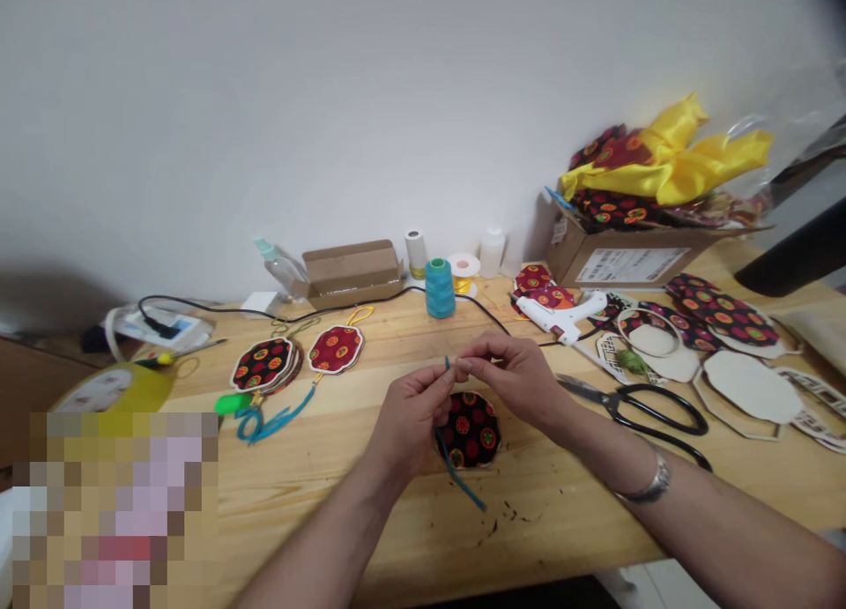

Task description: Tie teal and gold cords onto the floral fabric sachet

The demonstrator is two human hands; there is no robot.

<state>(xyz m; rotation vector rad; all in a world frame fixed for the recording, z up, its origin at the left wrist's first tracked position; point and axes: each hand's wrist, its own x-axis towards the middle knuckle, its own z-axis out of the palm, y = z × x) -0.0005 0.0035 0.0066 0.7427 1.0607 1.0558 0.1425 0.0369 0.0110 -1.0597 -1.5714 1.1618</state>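
Observation:
Above a black patterned fabric piece [471,428] on the table, my two hands meet fingertip to fingertip. My left hand [423,406] pinches a teal cord [466,486], whose short end sticks up between the fingers while its long tail hangs across the fabric piece. My right hand [515,375] is closed in a pinch beside that end; what its fingertips hold is too small to tell. Farther left lie a stack of black patterned pieces [264,365] and a red patterned piece [336,349] with teal cord attached.
Black-handled scissors [612,402] lie right of my right hand, near a white glue gun [561,314] and pale wooden shapes [750,387]. A teal thread spool [440,289] stands behind. A cardboard box [621,258] of fabric is at the back right.

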